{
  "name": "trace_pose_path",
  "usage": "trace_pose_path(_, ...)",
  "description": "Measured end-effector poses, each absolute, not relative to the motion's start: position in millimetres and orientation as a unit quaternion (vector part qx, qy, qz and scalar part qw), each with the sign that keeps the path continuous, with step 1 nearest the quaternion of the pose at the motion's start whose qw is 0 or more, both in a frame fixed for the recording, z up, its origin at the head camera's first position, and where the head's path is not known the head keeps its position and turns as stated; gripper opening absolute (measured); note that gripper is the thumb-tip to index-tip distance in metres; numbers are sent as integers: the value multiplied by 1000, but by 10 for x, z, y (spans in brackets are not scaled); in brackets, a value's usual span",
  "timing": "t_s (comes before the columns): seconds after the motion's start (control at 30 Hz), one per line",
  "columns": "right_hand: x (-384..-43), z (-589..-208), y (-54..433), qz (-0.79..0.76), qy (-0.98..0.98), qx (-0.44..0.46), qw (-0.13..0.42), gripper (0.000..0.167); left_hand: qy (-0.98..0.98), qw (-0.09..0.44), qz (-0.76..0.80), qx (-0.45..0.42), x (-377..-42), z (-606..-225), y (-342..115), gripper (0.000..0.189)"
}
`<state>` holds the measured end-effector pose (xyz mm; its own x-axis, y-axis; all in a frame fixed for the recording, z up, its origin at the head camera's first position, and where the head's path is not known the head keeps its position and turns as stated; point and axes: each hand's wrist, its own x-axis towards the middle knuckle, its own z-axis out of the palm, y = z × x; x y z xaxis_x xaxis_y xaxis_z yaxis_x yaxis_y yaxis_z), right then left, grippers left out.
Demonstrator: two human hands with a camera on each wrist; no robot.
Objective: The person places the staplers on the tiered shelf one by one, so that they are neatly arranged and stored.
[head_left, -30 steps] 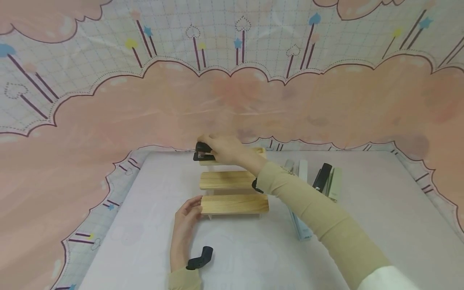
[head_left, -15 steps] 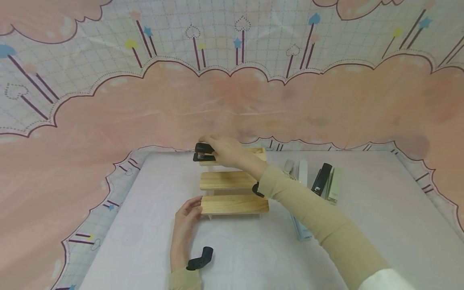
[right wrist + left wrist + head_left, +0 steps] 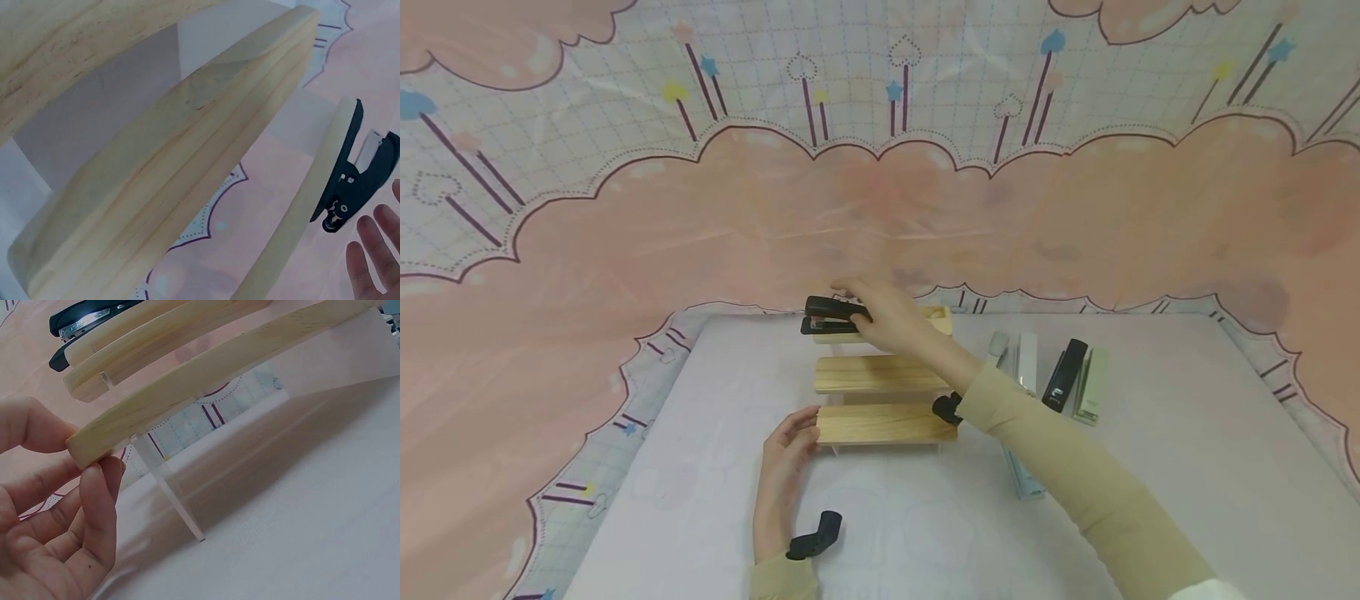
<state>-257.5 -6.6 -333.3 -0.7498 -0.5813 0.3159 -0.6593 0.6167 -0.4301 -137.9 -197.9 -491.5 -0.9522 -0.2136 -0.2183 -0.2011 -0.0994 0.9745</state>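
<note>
A three-tier wooden display stand [image 3: 886, 425] on clear legs stands on the white table. My left hand [image 3: 784, 467] pinches the left end of its lowest board; in the left wrist view, fingers [image 3: 97, 503] curl beneath the wood. On the top board's left part lies a black stapler [image 3: 835, 308]. At the stapler's right end is my right hand [image 3: 891, 321], fingers loosely extended. The right wrist view shows those fingertips [image 3: 370, 240] just apart from the stapler, which rests along the board.
Right of the stand lie another black stapler [image 3: 1065, 375], a pale green one [image 3: 1091, 387], a white long item [image 3: 1027, 354] and a grey item [image 3: 997, 346]. A light blue long item [image 3: 1024, 473] is partly hidden by my right sleeve. A patterned cloth [image 3: 880, 217] hangs behind.
My right hand has let go of the black stapler and drawn back to the right along it, baring more of it. The left hand and stand have stayed put.
</note>
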Motion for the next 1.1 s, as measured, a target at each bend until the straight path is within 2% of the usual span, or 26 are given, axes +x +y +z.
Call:
trace_pose_path(0.47,-2318,-3349,218,361,-885,279,93,50,-674,11,-725,139,-1369,-4912,-1978,37)
trace_pose_path(1.0,-1975,-3379,805,403,-871,254,122,53,-669,5,-729,146,-1379,-4899,-1962,38)
trace_pose_path(1.1,-1900,-3399,922,401,-869,253,141,52,-669,6,-729,145,-1382,-4897,-1960,37)
